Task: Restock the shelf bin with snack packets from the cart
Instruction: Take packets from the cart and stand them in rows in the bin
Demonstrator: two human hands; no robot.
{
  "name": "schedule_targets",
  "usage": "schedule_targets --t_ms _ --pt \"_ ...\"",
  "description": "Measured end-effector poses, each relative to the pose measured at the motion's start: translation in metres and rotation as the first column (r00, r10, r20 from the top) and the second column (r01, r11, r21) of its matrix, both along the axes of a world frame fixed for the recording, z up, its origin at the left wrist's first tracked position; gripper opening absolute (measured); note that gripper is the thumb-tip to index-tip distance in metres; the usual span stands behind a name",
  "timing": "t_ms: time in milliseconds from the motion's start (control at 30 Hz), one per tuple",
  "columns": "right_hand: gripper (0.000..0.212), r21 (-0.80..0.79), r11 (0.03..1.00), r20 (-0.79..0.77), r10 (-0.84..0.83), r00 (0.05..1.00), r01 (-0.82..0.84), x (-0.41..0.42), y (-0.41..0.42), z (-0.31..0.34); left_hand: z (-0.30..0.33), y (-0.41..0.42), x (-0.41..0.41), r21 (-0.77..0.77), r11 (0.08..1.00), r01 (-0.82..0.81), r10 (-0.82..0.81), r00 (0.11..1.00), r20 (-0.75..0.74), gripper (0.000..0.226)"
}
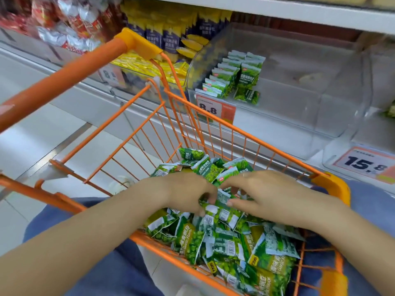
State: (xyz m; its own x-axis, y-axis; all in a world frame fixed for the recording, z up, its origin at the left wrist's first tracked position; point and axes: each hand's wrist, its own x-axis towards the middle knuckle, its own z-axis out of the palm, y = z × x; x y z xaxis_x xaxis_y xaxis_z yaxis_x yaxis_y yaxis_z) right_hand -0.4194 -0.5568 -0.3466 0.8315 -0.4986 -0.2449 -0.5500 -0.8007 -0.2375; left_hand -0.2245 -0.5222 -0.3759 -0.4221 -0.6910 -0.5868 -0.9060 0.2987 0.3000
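An orange wire cart holds a heap of green snack packets. Both hands reach down into the heap. My left hand has its fingers curled round packets at the pile's middle. My right hand faces it, fingers and thumb pinching packets from the other side. The fingertips of the two hands almost meet. On the shelf beyond the cart stands a clear plastic bin with two short rows of the same green packets standing at its left end and one lying flat in front.
A price tag reading 8.8 hangs on the bin's front, another reading 15.8 at the right. Left of the clear bin lie yellow packets and red packets. The cart's orange handle runs diagonally at left.
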Motion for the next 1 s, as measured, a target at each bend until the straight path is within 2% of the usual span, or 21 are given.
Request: schedule_targets --t_ms 133,267,333,400,433,467,533,600,667,733,800,867,933,967,1000 --pt "0.038 0.027 0.996 0.082 -0.087 0.993 0.085 0.000 -0.003 -0.002 0.003 0.003 0.004 0.136 0.991 -0.016 0.038 0.987 -0.155 0.029" --pt "0.040 0.214 0.946 0.272 -0.296 0.916 0.243 -0.002 -0.008 -0.003 0.030 0.004 0.013 0.152 0.981 -0.117 0.172 0.892 -0.418 0.016" --pt "0.048 0.443 0.840 0.399 -0.498 0.770 0.313 -0.002 -0.013 0.004 0.055 0.000 0.017 0.058 0.976 -0.210 0.208 0.820 -0.533 0.017" --pt "0.050 0.714 0.644 0.441 -0.719 0.537 0.275 0.003 -0.019 0.016 0.076 -0.004 0.017 -0.127 0.928 -0.349 0.181 0.724 -0.666 0.024" --pt "0.047 0.824 0.522 0.403 -0.813 0.420 0.220 0.007 -0.023 0.023 0.083 -0.007 0.015 -0.270 0.869 -0.414 0.108 0.693 -0.713 0.025" --pt "0.043 0.905 0.402 0.342 -0.882 0.325 0.139 0.010 -0.028 0.029 0.087 -0.012 0.013 -0.440 0.779 -0.447 0.003 0.703 -0.711 0.022" --pt "0.038 0.974 0.220 0.227 -0.949 0.220 -0.058 0.020 -0.040 0.042 0.085 -0.023 0.006 -0.732 0.545 -0.408 -0.151 0.811 -0.565 0.016" --pt "0.033 0.972 0.145 0.177 -0.969 0.174 -0.186 0.030 -0.051 0.049 0.077 -0.034 -0.001 -0.877 0.353 -0.325 -0.168 0.900 -0.401 0.014" --pt "0.025 0.966 0.138 0.175 -0.971 0.160 -0.219 0.038 -0.061 0.054 0.071 -0.043 -0.003 -0.910 0.248 -0.332 -0.126 0.921 -0.370 0.013" --pt "0.026 0.954 0.155 0.197 -0.969 0.149 -0.257 0.043 -0.069 0.053 0.068 -0.047 -0.001 -0.883 0.221 -0.414 -0.085 0.894 -0.441 0.017" --pt "0.027 0.949 0.237 0.267 -0.955 0.129 -0.206 0.045 -0.073 0.049 0.067 -0.046 0.002 -0.754 0.310 -0.579 -0.042 0.784 -0.619 0.021" --pt "0.024 0.941 0.323 0.333 -0.936 0.113 -0.097 0.045 -0.076 0.041 0.071 -0.042 0.002 -0.445 0.457 -0.770 0.110 0.545 -0.831 0.022" --pt "0.021 0.923 0.384 0.382 -0.915 0.132 -0.011 0.045 -0.076 0.036 0.077 -0.044 0.001 -0.056 0.576 -0.816 0.352 0.309 -0.883 0.019" --pt "0.020 0.908 0.419 0.412 -0.899 0.148 0.016 0.045 -0.074 0.035 0.077 -0.048 0.001 0.057 0.598 -0.799 0.438 0.267 -0.859 0.026" --pt "0.019 0.891 0.453 0.444 -0.882 0.158 0.031 0.044 -0.072 0.034 0.075 -0.052 0.000 0.103 0.612 -0.784 0.479 0.264 -0.837 0.027"
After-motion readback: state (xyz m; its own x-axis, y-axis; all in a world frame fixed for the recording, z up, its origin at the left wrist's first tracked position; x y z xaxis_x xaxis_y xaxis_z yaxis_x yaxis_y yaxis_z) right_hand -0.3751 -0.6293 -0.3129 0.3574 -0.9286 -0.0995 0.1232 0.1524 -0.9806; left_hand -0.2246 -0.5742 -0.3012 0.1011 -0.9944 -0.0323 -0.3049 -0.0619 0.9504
